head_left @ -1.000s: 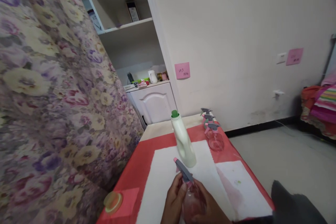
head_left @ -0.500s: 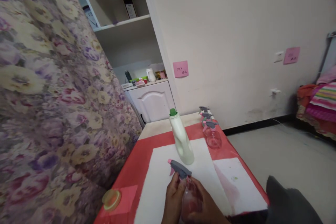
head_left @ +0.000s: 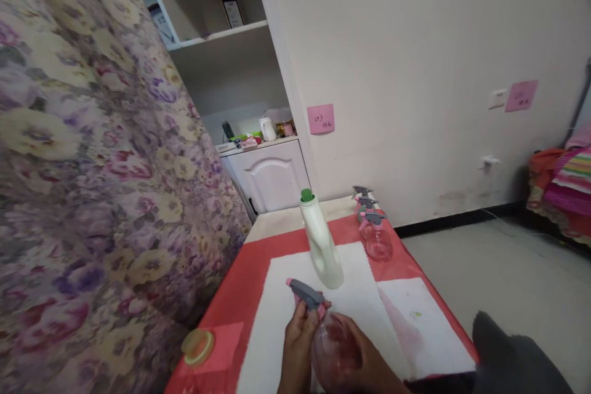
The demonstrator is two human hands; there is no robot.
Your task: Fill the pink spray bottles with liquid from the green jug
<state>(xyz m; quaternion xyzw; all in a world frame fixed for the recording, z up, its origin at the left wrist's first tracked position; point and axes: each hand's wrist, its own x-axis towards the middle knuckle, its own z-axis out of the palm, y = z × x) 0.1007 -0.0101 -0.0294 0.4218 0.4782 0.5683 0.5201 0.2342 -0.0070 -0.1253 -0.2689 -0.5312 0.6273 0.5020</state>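
Note:
A clear pinkish spray bottle (head_left: 336,354) with a grey and pink spray head (head_left: 305,295) is between my hands, low in the view over the white paper. My left hand (head_left: 299,335) is closed round the pink collar under the spray head. Around the right side of the bottle's round body my right hand (head_left: 364,357) is wrapped. Just beyond them, a pale green detergent bottle (head_left: 323,249) with a green top stands on the white paper (head_left: 272,314).
Several more spray bottles (head_left: 378,245) stand at the table's back right. A round yellowish lid or dish (head_left: 198,346) lies front left on the red cloth (head_left: 231,283). A stained white sheet (head_left: 434,320) lies right. A floral curtain (head_left: 106,197) hangs left.
The spray head has shifted left and tilts more to the left. My left hand has moved slightly left with it, and more of the bottle's body shows.

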